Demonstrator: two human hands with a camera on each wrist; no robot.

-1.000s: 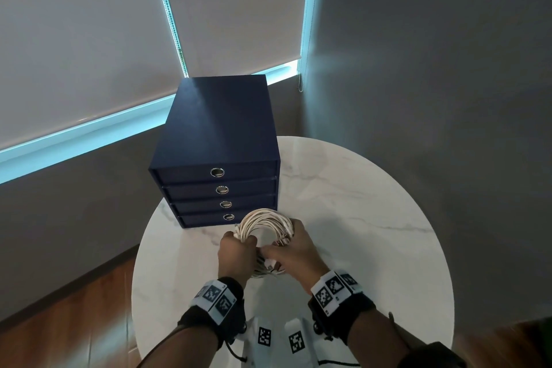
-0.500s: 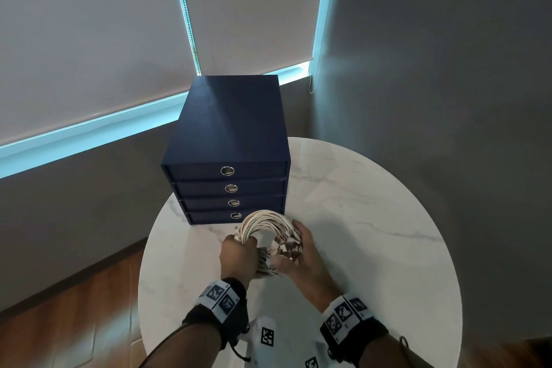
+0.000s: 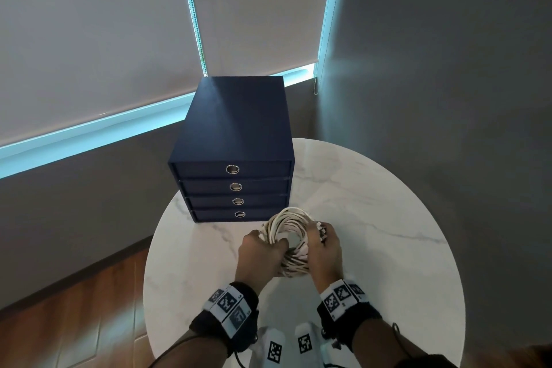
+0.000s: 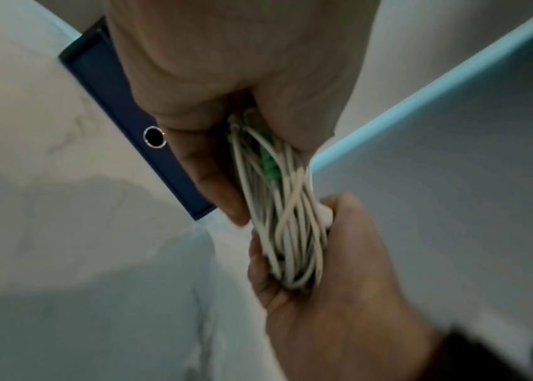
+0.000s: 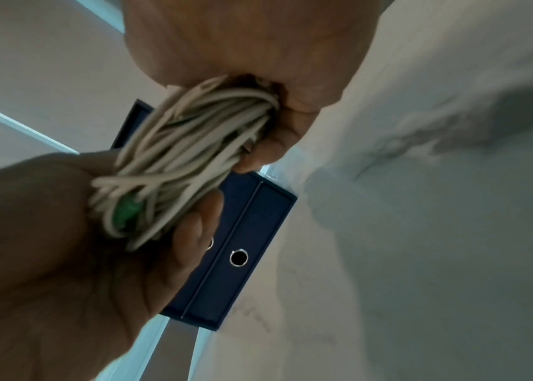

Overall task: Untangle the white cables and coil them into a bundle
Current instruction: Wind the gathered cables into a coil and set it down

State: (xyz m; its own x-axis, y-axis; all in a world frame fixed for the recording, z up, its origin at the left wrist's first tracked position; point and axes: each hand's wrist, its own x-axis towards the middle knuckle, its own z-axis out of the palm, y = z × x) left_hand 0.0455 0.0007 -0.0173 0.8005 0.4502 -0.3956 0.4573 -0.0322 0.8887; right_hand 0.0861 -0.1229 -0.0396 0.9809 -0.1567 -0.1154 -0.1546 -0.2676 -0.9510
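Gripping the cable coil again, both hands.

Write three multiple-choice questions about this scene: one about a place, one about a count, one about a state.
1. Where does the navy drawer unit stand?
A. on the round marble table
B. on the wooden floor
C. on a shelf

2. How many drawers show a ring pull?
A. two
B. four
C. six

3. How is the white cable coil held?
A. by neither hand
B. left hand only
C. left hand and right hand

Key: 1 A, its base sits on the marble top; 2 B, four metal rings are stacked; 3 C, each hand grips one side.
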